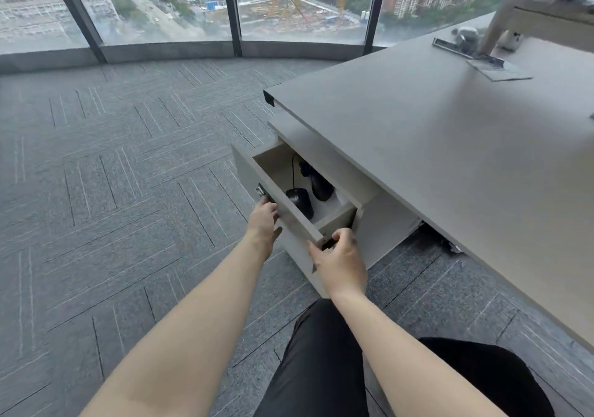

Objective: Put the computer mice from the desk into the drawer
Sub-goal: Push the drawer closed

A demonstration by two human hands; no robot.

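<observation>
- Black, both computer mice lie inside the open drawer (pixel 283 198): one mouse (pixel 300 202) near the front panel, the other mouse (pixel 321 185) just beyond it
- left hand (pixel 263 220) grips the drawer front's far-left end, fingers curled over its edge
- right hand (pixel 340 264) fingers clasp the near-right corner
- pale grey surface (pixel 434 146) stands to the right

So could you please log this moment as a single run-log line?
drawer: open | mice: two inside | left hand: on drawer front | right hand: at front corner
</observation>
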